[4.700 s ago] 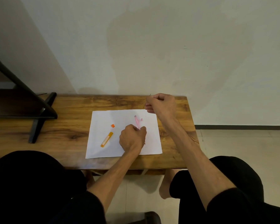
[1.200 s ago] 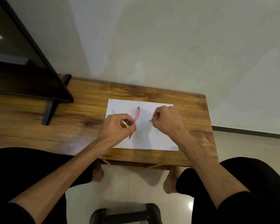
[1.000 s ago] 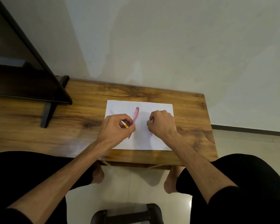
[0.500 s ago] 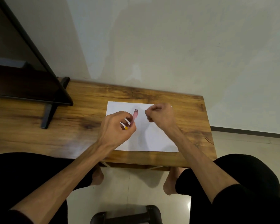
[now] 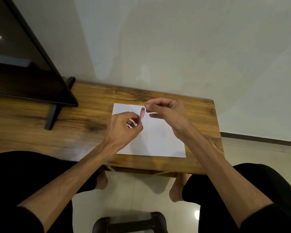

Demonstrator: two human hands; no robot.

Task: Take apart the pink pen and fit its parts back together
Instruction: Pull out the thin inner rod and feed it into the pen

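Observation:
My left hand (image 5: pixel 124 130) grips the pink pen barrel (image 5: pixel 142 115) near its lower end and holds it tilted upward above the white paper sheet (image 5: pixel 154 138). A speck of orange shows between my left fingers, too small to identify. My right hand (image 5: pixel 166 113) hovers just right of the barrel's top end, thumb and forefinger pinched together right beside that open end. Whatever sits in the pinch is too small to make out. The other pen parts are not visible.
The paper lies on a wooden bench (image 5: pixel 74 132) against a pale wall. A dark slanted stand (image 5: pixel 57 98) rests on the bench at the left. My knees frame the bench's front edge, and a dark stool (image 5: pixel 129 222) is on the floor below.
My left hand has raised the pink barrel off the paper and tilted it up. My right hand lifted from the sheet and moved to the barrel's top end with fingers pinched.

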